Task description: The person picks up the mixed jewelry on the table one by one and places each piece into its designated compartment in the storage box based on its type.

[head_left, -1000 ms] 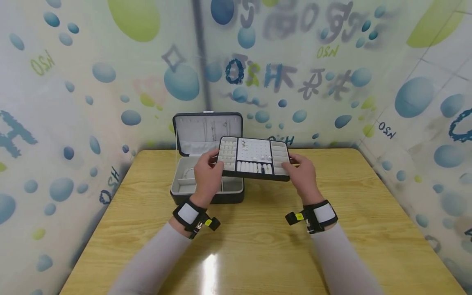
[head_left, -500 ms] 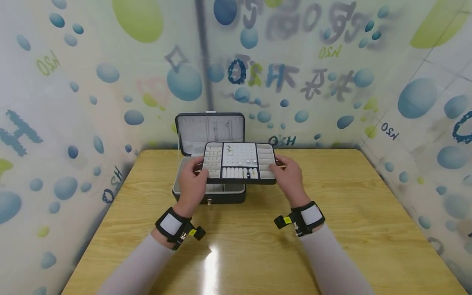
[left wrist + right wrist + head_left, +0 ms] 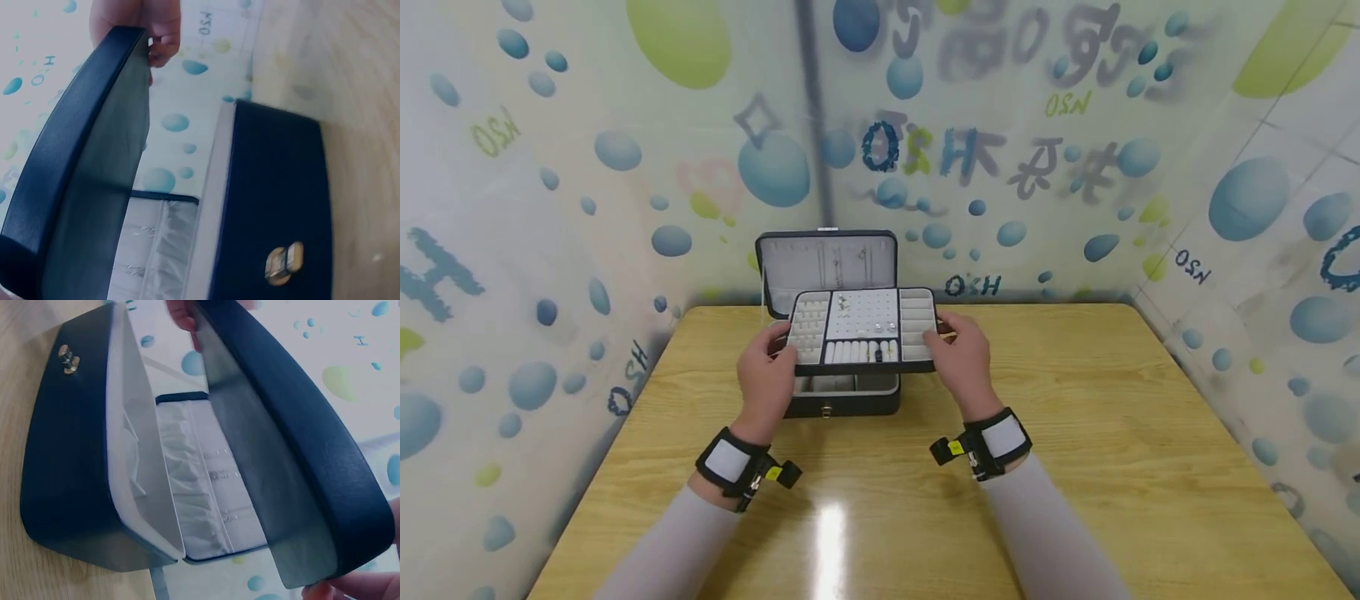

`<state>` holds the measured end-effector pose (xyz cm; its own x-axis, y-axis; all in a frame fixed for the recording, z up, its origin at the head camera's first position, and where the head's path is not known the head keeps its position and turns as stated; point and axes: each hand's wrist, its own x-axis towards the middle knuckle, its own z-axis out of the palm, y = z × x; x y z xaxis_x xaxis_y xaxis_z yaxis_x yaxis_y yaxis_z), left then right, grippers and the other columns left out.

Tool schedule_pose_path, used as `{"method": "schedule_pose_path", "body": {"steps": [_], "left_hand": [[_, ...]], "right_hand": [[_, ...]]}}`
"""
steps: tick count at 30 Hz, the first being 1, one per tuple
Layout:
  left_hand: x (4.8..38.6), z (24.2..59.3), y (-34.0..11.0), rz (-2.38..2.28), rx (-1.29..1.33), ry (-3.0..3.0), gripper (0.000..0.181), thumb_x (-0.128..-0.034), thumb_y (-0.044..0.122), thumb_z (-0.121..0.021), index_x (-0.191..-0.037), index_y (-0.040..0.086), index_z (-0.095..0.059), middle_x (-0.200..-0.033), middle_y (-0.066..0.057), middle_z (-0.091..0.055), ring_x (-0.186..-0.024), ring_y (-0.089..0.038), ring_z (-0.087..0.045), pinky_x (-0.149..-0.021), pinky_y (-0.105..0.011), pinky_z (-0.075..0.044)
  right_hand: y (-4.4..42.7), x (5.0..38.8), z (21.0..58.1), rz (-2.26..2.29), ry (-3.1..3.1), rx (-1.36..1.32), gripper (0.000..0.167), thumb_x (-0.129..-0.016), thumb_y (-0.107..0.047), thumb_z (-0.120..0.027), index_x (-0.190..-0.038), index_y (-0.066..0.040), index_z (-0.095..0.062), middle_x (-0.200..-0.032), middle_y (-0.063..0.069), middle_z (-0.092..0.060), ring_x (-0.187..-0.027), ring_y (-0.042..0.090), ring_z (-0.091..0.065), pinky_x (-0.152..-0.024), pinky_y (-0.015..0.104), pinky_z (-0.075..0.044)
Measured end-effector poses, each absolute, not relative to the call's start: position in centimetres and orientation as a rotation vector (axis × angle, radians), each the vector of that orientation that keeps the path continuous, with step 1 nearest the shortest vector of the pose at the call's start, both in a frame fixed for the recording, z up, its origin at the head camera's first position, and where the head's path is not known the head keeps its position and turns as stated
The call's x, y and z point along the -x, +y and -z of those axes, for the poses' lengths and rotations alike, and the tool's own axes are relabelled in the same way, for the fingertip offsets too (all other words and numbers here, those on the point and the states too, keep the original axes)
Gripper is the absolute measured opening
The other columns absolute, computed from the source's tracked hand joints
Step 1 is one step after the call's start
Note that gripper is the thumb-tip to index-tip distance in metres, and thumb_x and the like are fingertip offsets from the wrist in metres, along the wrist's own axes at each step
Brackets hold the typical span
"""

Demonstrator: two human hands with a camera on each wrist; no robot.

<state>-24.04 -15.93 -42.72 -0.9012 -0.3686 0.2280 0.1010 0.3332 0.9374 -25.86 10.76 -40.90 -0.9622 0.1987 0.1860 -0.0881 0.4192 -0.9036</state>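
My left hand [image 3: 766, 377] and right hand [image 3: 964, 360] grip the two short ends of a dark jewelry tray [image 3: 865, 367], thumbs over its pale insides. Small earrings [image 3: 842, 305] sit on its white centre board, and rings [image 3: 878, 355] stand in the white rolls below. Under and behind the tray is an open jewelry box [image 3: 865, 406], partly covered by it. Both wrist views show a gap between the tray's underside [image 3: 100, 169] and the box's front wall [image 3: 69, 450], which has a gold clasp [image 3: 282, 264].
The box's raised lid [image 3: 827, 236] leans back, with necklaces [image 3: 838, 265] hanging inside. Box and hands are over a wooden table [image 3: 1112, 433]. A wall [image 3: 1000, 167] with blue and green dots rises behind the table's back edge.
Both hands have carried the tray leftward and slightly down, from the box's right side to over the box. The tray now hides more of the box's compartments.
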Motion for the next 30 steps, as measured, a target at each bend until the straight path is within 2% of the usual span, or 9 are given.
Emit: {"method": "schedule_pose_path", "body": {"steps": [3,8,16,23,30], "left_hand": [[24.0,42.3,-16.5,1.591,-0.260,-2.185,0.046,-0.0981,0.009,-0.053,-0.143,0.004,-0.065,-0.136,-0.017,-0.069,-0.117,-0.029,-0.064,-0.085,-0.025,-0.051],[24.0,42.1,-16.8,1.608,-0.290,-2.203,0.047,-0.0993,0.010,-0.050,-0.145,0.004,-0.063,-0.141,-0.016,-0.067,-0.120,-0.029,-0.061,-0.094,-0.038,-0.052],[24.4,42.7,-16.2,1.626,-0.306,-2.179,0.047,-0.0982,0.008,-0.051,-0.143,0.005,-0.065,-0.141,-0.014,-0.067,-0.119,-0.028,-0.062,-0.091,-0.035,-0.052],[24.4,43.4,-16.5,1.646,-0.310,-2.179,0.047,-0.0984,0.008,-0.051,-0.144,0.003,-0.063,-0.145,-0.016,-0.065,-0.123,-0.031,-0.061,-0.100,-0.047,-0.053],[24.4,43.8,-17.7,1.638,-0.358,-2.225,0.047,-0.1007,0.009,-0.048,-0.145,0.003,-0.062,-0.144,-0.019,-0.064,-0.125,-0.033,-0.061,-0.104,-0.051,-0.053]], "right_hand": [[10.0,25.8,41.0,-1.521,-2.419,0.063,0.045,-0.097,-0.019,-0.070,-0.139,-0.004,-0.068,-0.121,0.017,-0.068,-0.100,0.032,-0.065,-0.087,0.044,-0.056],[9.3,25.8,40.9,-1.506,-2.395,0.094,0.045,-0.096,-0.018,-0.071,-0.139,-0.005,-0.069,-0.118,0.016,-0.069,-0.098,0.031,-0.065,-0.087,0.044,-0.055],[9.1,26.1,41.2,-1.574,-2.327,0.154,0.044,-0.095,-0.017,-0.068,-0.137,-0.005,-0.070,-0.119,0.016,-0.067,-0.102,0.030,-0.061,-0.083,0.038,-0.050],[9.0,26.4,42.0,-1.575,-2.336,0.134,0.043,-0.096,-0.017,-0.069,-0.136,-0.003,-0.070,-0.119,0.018,-0.067,-0.102,0.033,-0.062,-0.088,0.044,-0.053],[8.0,26.5,43.2,-1.567,-2.386,0.122,0.043,-0.095,-0.015,-0.069,-0.136,-0.004,-0.071,-0.117,0.017,-0.069,-0.096,0.031,-0.063,-0.084,0.038,-0.051]]}}
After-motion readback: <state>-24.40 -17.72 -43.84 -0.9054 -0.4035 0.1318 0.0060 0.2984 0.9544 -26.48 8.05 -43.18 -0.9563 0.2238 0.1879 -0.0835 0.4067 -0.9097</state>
